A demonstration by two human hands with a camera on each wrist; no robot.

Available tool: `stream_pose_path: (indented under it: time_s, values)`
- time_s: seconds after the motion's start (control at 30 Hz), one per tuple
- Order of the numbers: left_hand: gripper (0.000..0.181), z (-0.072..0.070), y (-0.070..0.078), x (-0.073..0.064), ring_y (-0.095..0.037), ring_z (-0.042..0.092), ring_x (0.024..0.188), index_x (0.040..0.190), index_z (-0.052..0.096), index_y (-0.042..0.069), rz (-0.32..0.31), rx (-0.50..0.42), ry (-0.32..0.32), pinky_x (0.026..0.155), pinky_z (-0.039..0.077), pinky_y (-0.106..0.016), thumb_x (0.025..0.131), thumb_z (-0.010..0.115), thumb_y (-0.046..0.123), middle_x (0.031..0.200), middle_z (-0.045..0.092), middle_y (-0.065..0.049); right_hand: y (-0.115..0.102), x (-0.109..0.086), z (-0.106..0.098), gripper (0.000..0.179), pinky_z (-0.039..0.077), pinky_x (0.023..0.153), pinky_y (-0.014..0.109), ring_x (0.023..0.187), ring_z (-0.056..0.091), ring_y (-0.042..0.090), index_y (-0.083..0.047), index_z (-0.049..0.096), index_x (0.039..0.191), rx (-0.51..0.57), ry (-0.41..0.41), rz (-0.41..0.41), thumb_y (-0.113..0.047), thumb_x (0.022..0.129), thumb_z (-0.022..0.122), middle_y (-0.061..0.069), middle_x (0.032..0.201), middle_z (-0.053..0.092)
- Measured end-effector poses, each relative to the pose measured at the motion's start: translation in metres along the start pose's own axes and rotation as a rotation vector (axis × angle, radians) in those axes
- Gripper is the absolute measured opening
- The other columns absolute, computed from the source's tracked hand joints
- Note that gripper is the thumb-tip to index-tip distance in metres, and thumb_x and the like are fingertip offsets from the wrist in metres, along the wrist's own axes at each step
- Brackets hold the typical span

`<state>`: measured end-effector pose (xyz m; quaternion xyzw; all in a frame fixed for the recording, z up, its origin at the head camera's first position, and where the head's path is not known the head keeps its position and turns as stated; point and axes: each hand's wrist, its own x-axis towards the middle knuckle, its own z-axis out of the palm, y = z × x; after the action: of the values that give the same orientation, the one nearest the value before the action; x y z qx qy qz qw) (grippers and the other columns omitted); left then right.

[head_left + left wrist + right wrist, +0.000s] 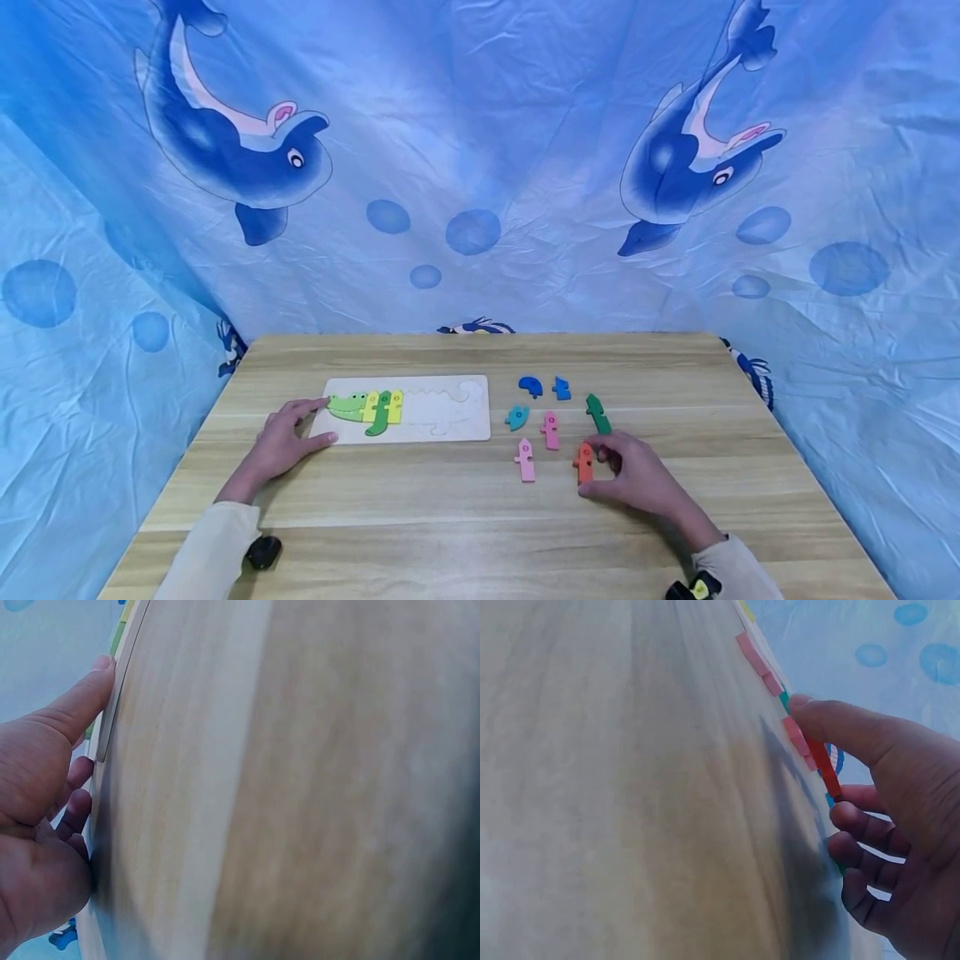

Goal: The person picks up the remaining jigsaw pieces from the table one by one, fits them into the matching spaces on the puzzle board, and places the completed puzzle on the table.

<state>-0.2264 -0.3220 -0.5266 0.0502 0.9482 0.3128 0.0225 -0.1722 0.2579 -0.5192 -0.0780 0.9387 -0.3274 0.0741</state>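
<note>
A white puzzle board (442, 412) lies flat, with a green crocodile head piece (348, 407), two yellow pieces and a green leg piece (382, 413) set at its left part. My left hand (285, 437) rests at the board's left end, thumb on the front corner and a finger near the head piece. With thumb and fingers my right hand (633, 471) pinches an orange puzzle piece (584, 463), seen edge-on as a red-orange strip (825, 769) in the right wrist view. A dark green piece (597, 414) lies just beyond that hand.
Between board and right hand lie two pink pieces (527, 462), a teal piece (517, 417) and two blue pieces (530, 386). All sit on a wood-grain table (420, 533). Behind it hangs a blue sheet (525, 283) printed with dolphins.
</note>
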Motion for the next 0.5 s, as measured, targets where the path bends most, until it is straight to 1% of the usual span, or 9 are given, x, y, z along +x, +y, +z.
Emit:
stream_pose_path:
  time_s: [0.17,0.4,0.5]
  values:
    - [0.079,0.000,0.000,0.000,-0.053,0.037,0.132,0.151,0.049,0.005,-0.001,-0.012,0.000,0.103,0.031,-0.069,0.089,0.079,0.044,0.151,0.039,-0.032,-0.005,0.002,-0.006,0.082,0.045,0.065,0.026,0.079,0.052,0.013,-0.013,0.069,0.129,-0.012,0.047,-0.060,-0.056,0.064,0.093,-0.006,0.091,0.057]
    - [0.080,0.000,0.000,0.000,-0.053,0.036,0.133,0.152,0.047,0.006,-0.010,-0.028,-0.005,0.104,0.031,-0.070,0.089,0.078,0.045,0.152,0.037,-0.032,-0.019,0.011,-0.015,0.078,0.045,0.065,0.026,0.081,0.052,0.014,-0.014,0.068,0.132,-0.064,0.095,-0.134,-0.054,0.068,0.092,-0.003,0.095,0.060]
    - [0.080,0.001,-0.001,0.000,-0.053,0.035,0.134,0.152,0.047,0.006,-0.014,-0.031,-0.007,0.104,0.031,-0.070,0.089,0.078,0.045,0.153,0.037,-0.032,-0.027,0.016,-0.019,0.076,0.044,0.065,0.028,0.083,0.053,0.018,-0.014,0.068,0.132,-0.066,0.115,-0.180,-0.051,0.070,0.092,0.000,0.097,0.061]
